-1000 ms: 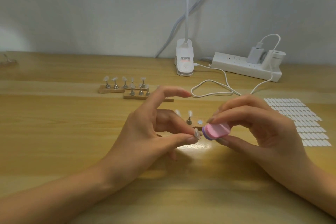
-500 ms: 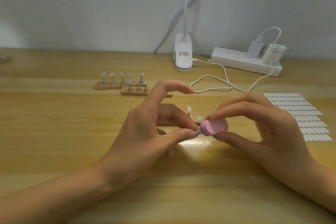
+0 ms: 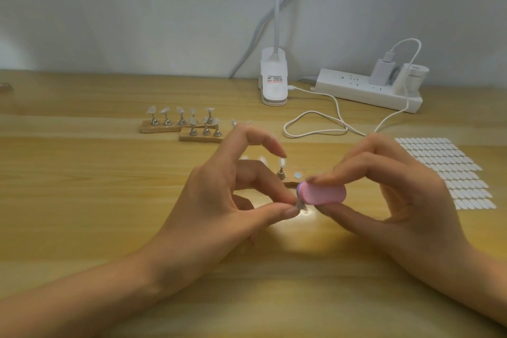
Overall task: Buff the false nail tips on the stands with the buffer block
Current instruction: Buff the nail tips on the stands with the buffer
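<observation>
My left hand (image 3: 219,200) pinches a small clear false nail tip on its metal peg (image 3: 300,204) between thumb and middle finger, index finger raised. My right hand (image 3: 397,200) grips the pink buffer block (image 3: 322,193) between thumb and fingers, its purple end touching the nail tip. Behind my hands a wooden stand (image 3: 288,183) carries one upright peg with a nail tip (image 3: 281,166) and an empty round magnet spot (image 3: 297,174); my left hand hides the rest of it. Two more wooden stands (image 3: 153,128) (image 3: 197,138) with several nail tips sit farther back left.
A white clip lamp base (image 3: 273,82) and a white power strip (image 3: 365,89) with plugged chargers stand at the back by the wall. A white cable (image 3: 315,125) loops across the table. A sheet of white adhesive tabs (image 3: 444,170) lies at the right.
The pink buffer block has slid slightly along the nail tip, and both hands have shifted a little lower and closer. The pinch on the nail tip is unchanged.
</observation>
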Available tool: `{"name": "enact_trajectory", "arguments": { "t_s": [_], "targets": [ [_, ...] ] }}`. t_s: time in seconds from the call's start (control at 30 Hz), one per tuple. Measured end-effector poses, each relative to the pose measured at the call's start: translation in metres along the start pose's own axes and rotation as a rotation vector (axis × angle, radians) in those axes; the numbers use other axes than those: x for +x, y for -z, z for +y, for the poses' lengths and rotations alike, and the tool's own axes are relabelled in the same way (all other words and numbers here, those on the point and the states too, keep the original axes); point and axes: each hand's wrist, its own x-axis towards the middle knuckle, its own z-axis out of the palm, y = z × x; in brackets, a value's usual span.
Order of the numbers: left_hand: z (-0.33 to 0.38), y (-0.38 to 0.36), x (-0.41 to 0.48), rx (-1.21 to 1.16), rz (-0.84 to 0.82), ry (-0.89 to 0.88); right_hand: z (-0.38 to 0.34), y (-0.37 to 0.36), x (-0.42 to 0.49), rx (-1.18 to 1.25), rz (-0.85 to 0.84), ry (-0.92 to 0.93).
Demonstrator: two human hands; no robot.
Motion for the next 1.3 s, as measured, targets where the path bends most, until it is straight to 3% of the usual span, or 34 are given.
{"name": "enact_trajectory", "arguments": {
  "t_s": [1.3],
  "targets": [
    [-0.0036,-0.0023,0.0019,-0.082,-0.022,0.001,-0.0073,-0.0053,0.0027,0.063,-0.076,0.027]
  ]
}}
